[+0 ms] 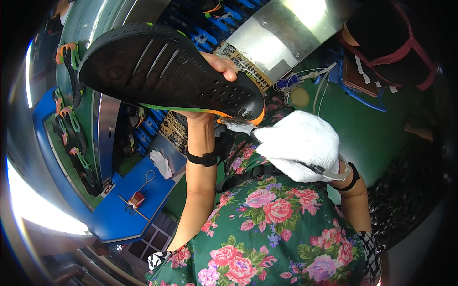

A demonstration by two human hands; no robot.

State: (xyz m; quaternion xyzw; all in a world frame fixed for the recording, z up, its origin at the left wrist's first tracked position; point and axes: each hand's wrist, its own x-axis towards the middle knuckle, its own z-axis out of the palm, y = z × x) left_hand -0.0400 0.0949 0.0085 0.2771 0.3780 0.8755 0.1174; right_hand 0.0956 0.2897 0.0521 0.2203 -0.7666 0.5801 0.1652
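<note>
A black shoe sole (pixel 162 76) with orange and green edges is tilted up in front of me, its perforated heel toward the right. My bare left hand (pixel 220 66) grips it, the fingers curled over the far edge; the palm is hidden behind the sole. In a white knit glove, my right hand (pixel 300 145) is closed round the dark handle of what looks like a knife (pixel 237 125). The grey blade touches the orange rim at the heel, on the side nearest me. Most of the handle is hidden in the glove.
Several orange-and-green shoe parts (pixel 71 117) lie on the green belt at left. A blue table (pixel 114 217) holds a white glove (pixel 161 163) and a small red tool (pixel 135 200). At upper right a person (pixel 381 43) is beside a blue stool (pixel 367 97). Dark scraps (pixel 405 195) are heaped at lower right.
</note>
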